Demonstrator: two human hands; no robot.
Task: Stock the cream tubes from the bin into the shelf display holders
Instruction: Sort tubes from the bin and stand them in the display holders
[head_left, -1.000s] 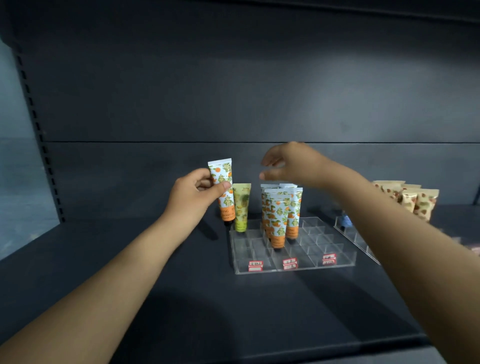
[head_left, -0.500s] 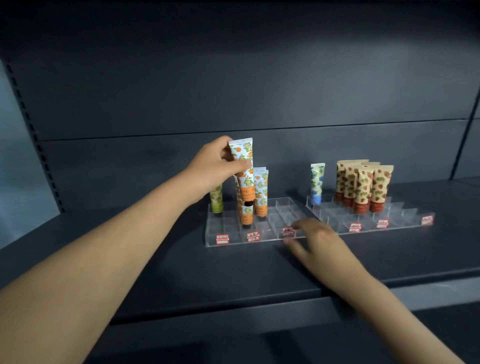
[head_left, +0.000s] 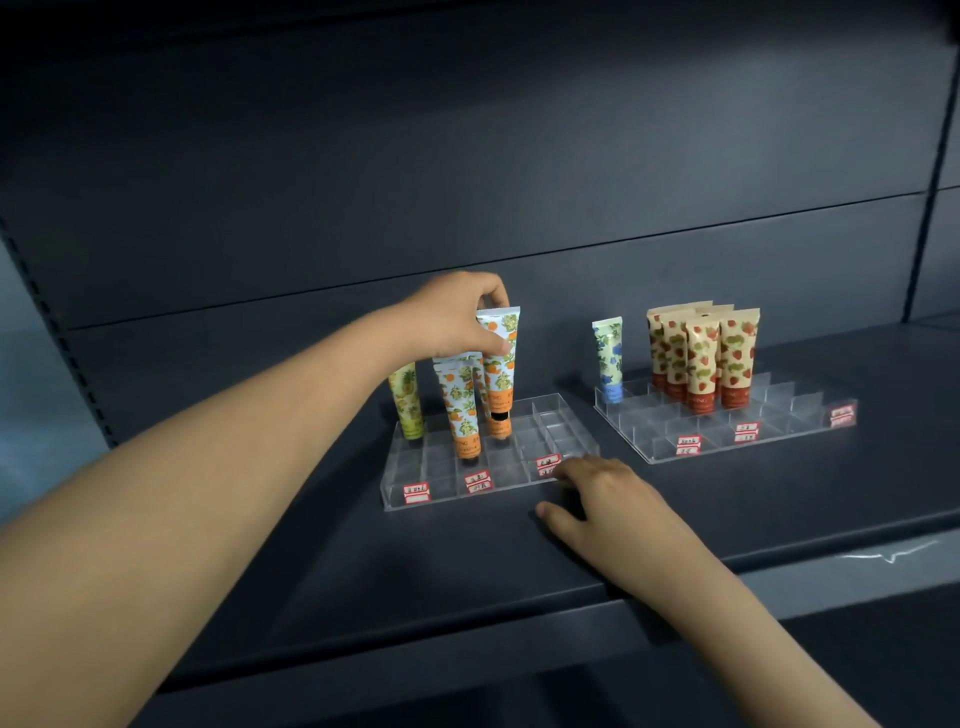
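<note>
Head view: a dark grey shelf (head_left: 311, 545) fills the lower half of the frame, with a dark back panel (head_left: 467, 156) above it. The left hand (head_left: 457, 317), at centre frame, pinches the crimped upper end of an orange-print cream tube (head_left: 501, 364) between thumb and curled fingers. The tube is upright, black cap down, over the back rows of the left clear acrylic holder (head_left: 444, 467). It cannot be told whether the cap is seated in a compartment. Just left of it, further orange-print tubes (head_left: 460, 410) stand cap down in the same holder. A yellow-green tube (head_left: 406, 402) stands at the holder's back left corner. Red-and-white price labels (head_left: 416, 492) line the holder's front wall. The right hand (head_left: 608, 499), at lower centre, lies palm down on the shelf and holds nothing. Its fingers are loosely extended and its fingertips touch the front right corner of the left holder. A right clear acrylic holder (head_left: 795, 415) sits near the first holder, at right of frame. It carries one blue-print tube (head_left: 609, 361) at its back left and a cluster of strawberry-print tubes (head_left: 701, 358) beside it, all upright.
</note>
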